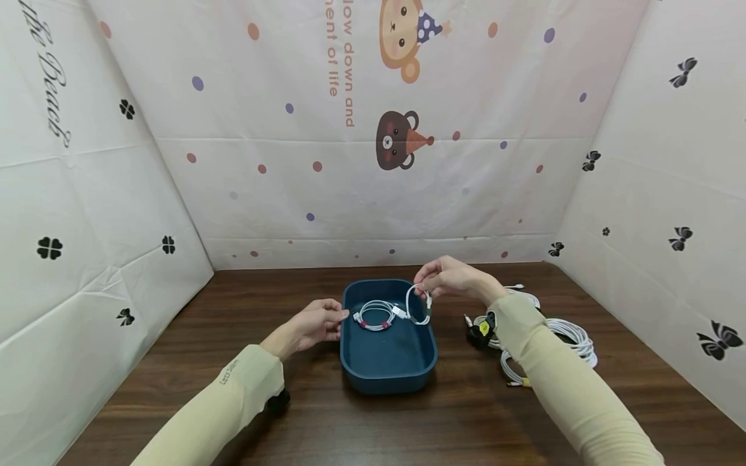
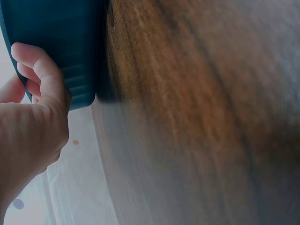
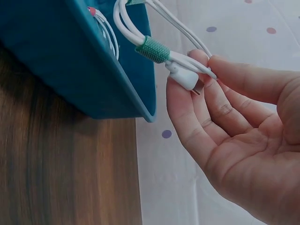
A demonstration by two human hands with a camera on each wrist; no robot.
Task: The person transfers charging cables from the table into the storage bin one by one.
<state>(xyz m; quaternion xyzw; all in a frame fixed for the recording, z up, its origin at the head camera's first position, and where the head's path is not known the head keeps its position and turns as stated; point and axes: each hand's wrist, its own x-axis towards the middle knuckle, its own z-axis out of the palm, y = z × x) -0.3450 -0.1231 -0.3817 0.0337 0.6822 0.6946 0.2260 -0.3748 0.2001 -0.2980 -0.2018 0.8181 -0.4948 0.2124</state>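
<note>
A dark blue bin stands on the table in the middle of the head view. My left hand holds its left rim, with the thumb on one side and fingers against the outer wall. Over the bin's right rim, my right hand pinches a coiled white cable between thumb and fingers. Green ties bind this coil, and a white plug with a metal tip lies by the fingertips. Inside the bin lies another coiled white cable with red ties.
Several white cables lie on the wooden table right of the bin, partly behind the right forearm. A black object with a yellow mark shows by that sleeve. Printed white sheets rise at the back and both sides.
</note>
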